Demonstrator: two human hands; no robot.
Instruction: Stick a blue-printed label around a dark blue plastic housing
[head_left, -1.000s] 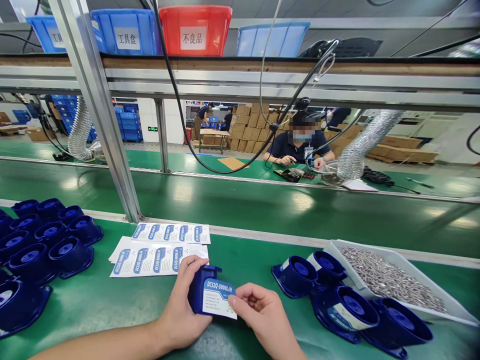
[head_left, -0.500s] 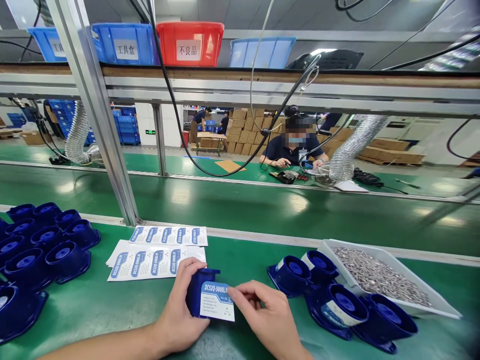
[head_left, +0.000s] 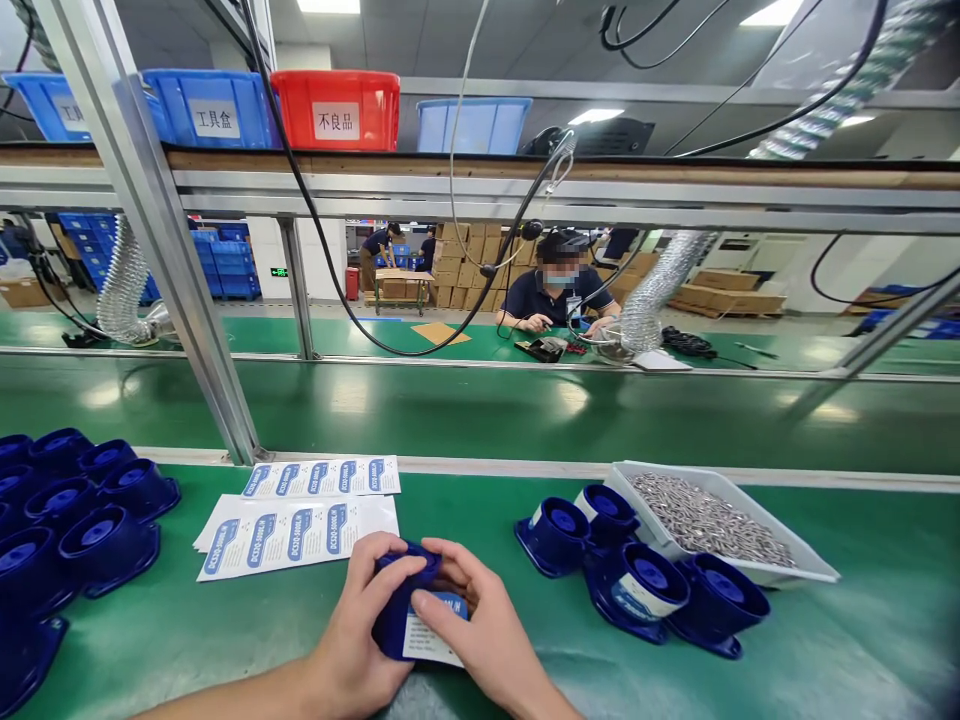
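Note:
A dark blue plastic housing [head_left: 389,622] is held low over the bench, wrapped by the fingers of my left hand [head_left: 367,625]. A white-and-blue sticker label [head_left: 431,640] lies against its side. My right hand [head_left: 491,625] is closed around the other side of the housing, its thumb pressing on the label, which covers part of the print. Just beyond my hands lie label sheets [head_left: 296,537] with rows of the same stickers. To the right stand several blue housings [head_left: 651,590], some with labels around their walls.
A white tray [head_left: 814,572] of small metal pieces sits at right. More blue housings [head_left: 105,545] crowd the left. A metal post [head_left: 169,250] rises beyond the bench, and a black cable [head_left: 330,265] hangs ahead. A co-worker [head_left: 555,285] sits across the line.
My right hand has moved from pinching the label's corner to wrapping the housing, thumb on the label. The label now sits against the housing. The camera view has shifted slightly.

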